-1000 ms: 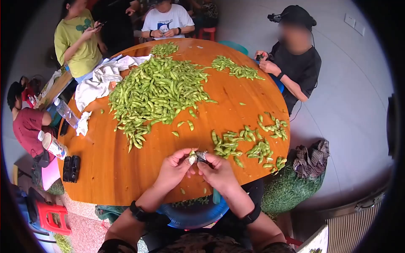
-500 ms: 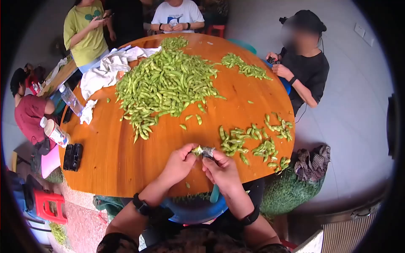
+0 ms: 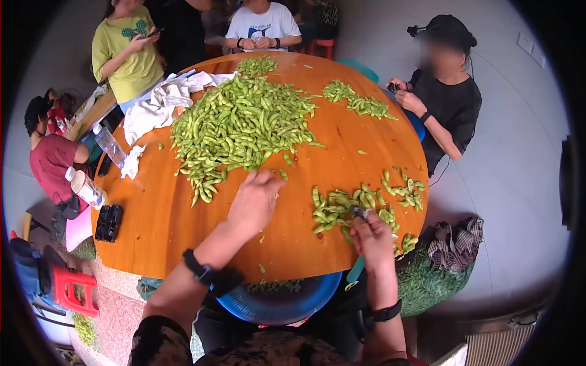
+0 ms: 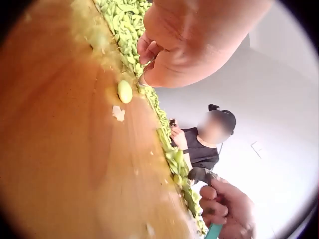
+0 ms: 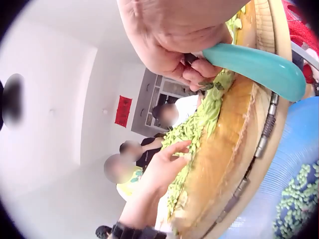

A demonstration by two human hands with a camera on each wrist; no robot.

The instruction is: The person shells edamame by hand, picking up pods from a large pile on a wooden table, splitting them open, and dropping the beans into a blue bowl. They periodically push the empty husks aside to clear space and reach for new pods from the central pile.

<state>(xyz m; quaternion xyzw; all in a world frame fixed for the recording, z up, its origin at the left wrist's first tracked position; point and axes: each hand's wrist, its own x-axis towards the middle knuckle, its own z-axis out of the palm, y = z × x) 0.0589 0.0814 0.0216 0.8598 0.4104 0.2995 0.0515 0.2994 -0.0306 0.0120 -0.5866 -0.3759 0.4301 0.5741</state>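
My left hand [image 3: 253, 204] reaches over the table beside the near edge of a large pile of edamame pods [image 3: 244, 125]. Its loosely bent fingers are close to a single pod [image 3: 283, 175]. In the left wrist view, a pale green bean [image 4: 125, 91] and a whitish scrap [image 4: 118, 113] lie below this hand. My right hand [image 3: 373, 238] is over a smaller heap of pods [image 3: 329, 210] and grips a tool by its teal handle [image 5: 259, 67], which sticks out of the fist. A dark piece [image 4: 199, 174] shows at its fingertips.
Below the table's edge sits a blue basin [image 3: 274, 311] with shelled beans. A white cloth [image 3: 162, 107], bottles and a black case [image 3: 108, 222] are at the table's left. People are around the table, one in black [image 3: 448, 116] at right.
My hands have parted from their meeting point over the table's front. The left moved forward to the pile's edge; the right moved right over the smaller heap, keeping the teal-handled tool.
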